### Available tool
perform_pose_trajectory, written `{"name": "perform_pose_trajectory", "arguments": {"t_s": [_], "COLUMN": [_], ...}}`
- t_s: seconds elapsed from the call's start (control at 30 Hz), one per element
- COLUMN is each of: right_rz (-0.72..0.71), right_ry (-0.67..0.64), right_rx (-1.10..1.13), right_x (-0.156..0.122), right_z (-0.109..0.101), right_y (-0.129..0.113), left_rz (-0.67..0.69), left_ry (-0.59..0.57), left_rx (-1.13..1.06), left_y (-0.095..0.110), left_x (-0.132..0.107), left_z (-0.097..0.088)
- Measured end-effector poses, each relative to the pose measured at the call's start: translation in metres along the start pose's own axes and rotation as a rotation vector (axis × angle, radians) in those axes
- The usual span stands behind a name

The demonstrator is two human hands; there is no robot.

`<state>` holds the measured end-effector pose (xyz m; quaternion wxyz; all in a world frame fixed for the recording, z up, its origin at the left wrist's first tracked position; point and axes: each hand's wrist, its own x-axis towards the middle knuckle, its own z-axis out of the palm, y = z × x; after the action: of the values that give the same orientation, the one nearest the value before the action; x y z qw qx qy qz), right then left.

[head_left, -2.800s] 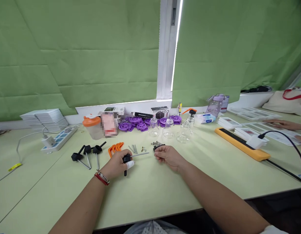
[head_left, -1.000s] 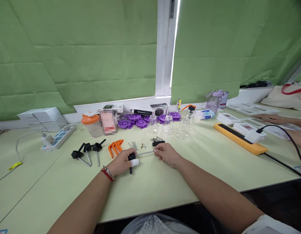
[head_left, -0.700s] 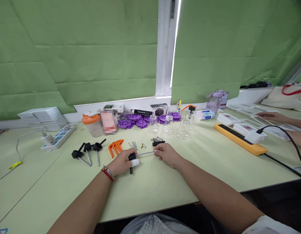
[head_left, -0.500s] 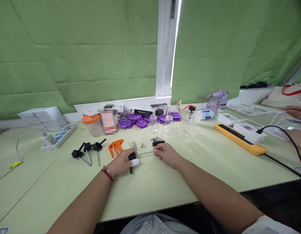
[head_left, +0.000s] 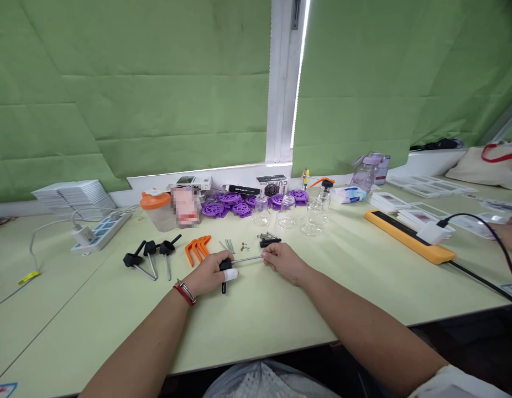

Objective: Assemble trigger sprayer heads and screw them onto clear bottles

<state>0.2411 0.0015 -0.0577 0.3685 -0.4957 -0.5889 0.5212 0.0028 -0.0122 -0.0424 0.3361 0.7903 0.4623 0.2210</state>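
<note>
Holding a black-headed metal rod point(head_left: 246, 259) at both ends

The left hand point(head_left: 210, 275) is closed around the black head point(head_left: 225, 266); the right hand point(head_left: 284, 262) pinches the rod's far tip, and whether a smaller part sits inside that pinch is hidden. The rod spans the space between the hands, on the near side of the loose springs point(head_left: 267, 236). It looks stiff, smooth and perhaps slippery; the head, probably light plastic, should give the surer hold, with a light pinch keeping the tip from swinging.
</note>
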Motion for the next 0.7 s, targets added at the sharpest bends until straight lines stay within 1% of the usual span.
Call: {"name": "perform_pose_trajectory", "arguments": {"t_s": [0.7], "right_rz": [-0.046], "right_ry": [0.012], "right_rx": [-0.118], "right_x": [0.0007], "right_z": [0.0017], "right_y": [0.0033], "left_rz": [0.003], "left_ry": [0.002], "left_rx": [-0.003], "left_y": [-0.0001], "left_x": [-0.0007], "left_z": [-0.0001]}}
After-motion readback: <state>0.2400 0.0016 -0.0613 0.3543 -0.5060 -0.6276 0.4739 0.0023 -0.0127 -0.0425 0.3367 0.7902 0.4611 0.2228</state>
